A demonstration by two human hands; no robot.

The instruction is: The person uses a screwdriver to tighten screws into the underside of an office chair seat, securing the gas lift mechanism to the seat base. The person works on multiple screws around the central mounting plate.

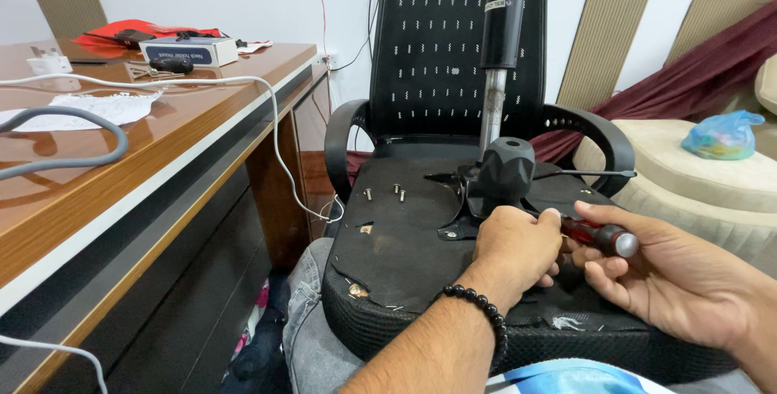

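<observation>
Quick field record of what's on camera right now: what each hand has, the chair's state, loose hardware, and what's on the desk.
left hand: resting on the underside of the seat beside the mechanism, fingers curled; what they grip is hidden
right hand: holding a red-handled screwdriver, tip toward the mechanism
chair: upside down, seat underside up, across the person's lap
gas cylinder: standing up from the black mechanism
loose screws: three, lying on the seat underside
seat fabric: torn near the front edge
desk: white cable, grey hose, papers, small box

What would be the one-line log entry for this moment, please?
left hand: on seat mechanism | right hand: holds red-handled screwdriver | chair: upside down on lap | loose screws: on seat underside
</observation>
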